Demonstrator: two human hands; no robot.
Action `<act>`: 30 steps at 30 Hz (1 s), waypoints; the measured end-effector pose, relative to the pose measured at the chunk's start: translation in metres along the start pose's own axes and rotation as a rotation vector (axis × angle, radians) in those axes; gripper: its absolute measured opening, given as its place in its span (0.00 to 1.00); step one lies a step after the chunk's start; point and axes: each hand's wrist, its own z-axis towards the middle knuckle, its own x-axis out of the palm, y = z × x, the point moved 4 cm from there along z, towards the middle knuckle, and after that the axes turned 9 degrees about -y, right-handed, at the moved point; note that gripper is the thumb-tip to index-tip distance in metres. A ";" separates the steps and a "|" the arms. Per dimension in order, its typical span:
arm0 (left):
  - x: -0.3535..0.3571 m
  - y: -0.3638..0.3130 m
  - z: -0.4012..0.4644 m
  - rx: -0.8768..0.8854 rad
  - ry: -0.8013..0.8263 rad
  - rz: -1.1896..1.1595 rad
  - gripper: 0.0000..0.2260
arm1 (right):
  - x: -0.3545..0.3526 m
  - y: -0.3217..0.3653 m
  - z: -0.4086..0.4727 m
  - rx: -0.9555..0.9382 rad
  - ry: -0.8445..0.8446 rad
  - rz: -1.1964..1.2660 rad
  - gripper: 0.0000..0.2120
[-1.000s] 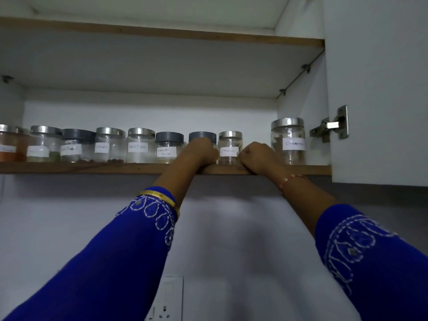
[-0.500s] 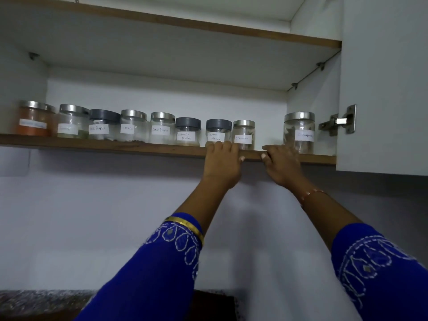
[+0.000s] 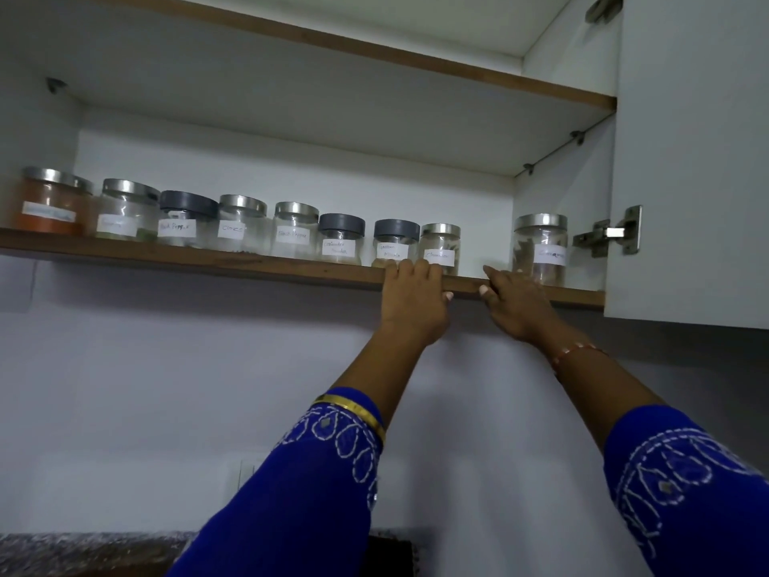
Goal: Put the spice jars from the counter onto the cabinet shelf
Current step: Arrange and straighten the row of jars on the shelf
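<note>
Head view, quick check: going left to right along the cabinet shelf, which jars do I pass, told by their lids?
Orange-filled steel-lid jar → steel-lid jar → grey-lid jar → steel-lid jar → steel-lid jar → grey-lid jar → grey-lid jar → steel-lid jar → a gap → the last steel-lid jar.

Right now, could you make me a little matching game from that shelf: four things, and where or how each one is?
Things:
1. orange-filled jar
2. left hand
3. lone steel-lidded jar
4. door hinge

Descriptions:
A. fixed to the open cabinet door
B. far left of the row
C. fingers over the shelf edge
D. apart at the right end

Pairs: 1-B, 2-C, 3-D, 4-A
</note>
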 end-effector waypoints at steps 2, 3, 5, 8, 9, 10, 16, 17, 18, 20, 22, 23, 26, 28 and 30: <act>0.001 -0.001 -0.001 -0.007 -0.003 0.006 0.19 | -0.001 0.001 -0.001 -0.018 -0.011 -0.001 0.23; 0.002 -0.001 -0.001 -0.009 -0.010 0.006 0.19 | 0.000 0.000 -0.002 -0.033 -0.024 -0.001 0.23; 0.003 -0.001 0.000 -0.024 -0.026 -0.004 0.19 | 0.000 -0.002 -0.002 -0.066 -0.040 -0.007 0.23; 0.004 -0.003 0.000 -0.063 -0.031 0.003 0.19 | -0.003 -0.005 -0.004 -0.137 -0.027 -0.020 0.23; 0.004 -0.005 0.000 -0.079 -0.024 0.013 0.19 | -0.005 -0.006 -0.005 -0.166 -0.024 -0.026 0.23; 0.003 -0.006 0.000 -0.094 -0.013 0.024 0.20 | -0.007 -0.007 -0.006 -0.191 -0.021 -0.026 0.23; 0.000 -0.014 0.000 -0.163 0.023 0.083 0.19 | -0.010 -0.017 -0.010 -0.301 -0.054 -0.047 0.22; 0.000 -0.016 0.000 -0.175 0.026 0.091 0.19 | -0.010 -0.018 -0.011 -0.321 -0.074 -0.043 0.22; 0.000 -0.017 0.000 -0.190 0.031 0.100 0.20 | -0.010 -0.019 -0.012 -0.336 -0.091 -0.035 0.22; 0.000 -0.020 0.001 -0.218 0.046 0.116 0.20 | -0.010 -0.020 -0.012 -0.353 -0.104 -0.021 0.23; -0.001 -0.021 0.001 -0.231 0.069 0.129 0.20 | -0.010 -0.021 -0.012 -0.367 -0.095 -0.018 0.23; -0.002 -0.022 0.002 -0.229 0.086 0.140 0.21 | -0.011 -0.022 -0.011 -0.377 -0.079 -0.013 0.23; -0.006 -0.023 0.006 -0.235 0.178 0.167 0.22 | -0.019 -0.025 -0.007 -0.393 0.013 0.102 0.22; -0.008 -0.024 0.009 -0.249 0.240 0.160 0.23 | -0.026 -0.036 -0.002 -0.339 0.031 0.249 0.21; -0.006 -0.031 0.016 -0.222 0.253 0.127 0.24 | -0.035 -0.055 0.008 -0.225 -0.044 0.347 0.21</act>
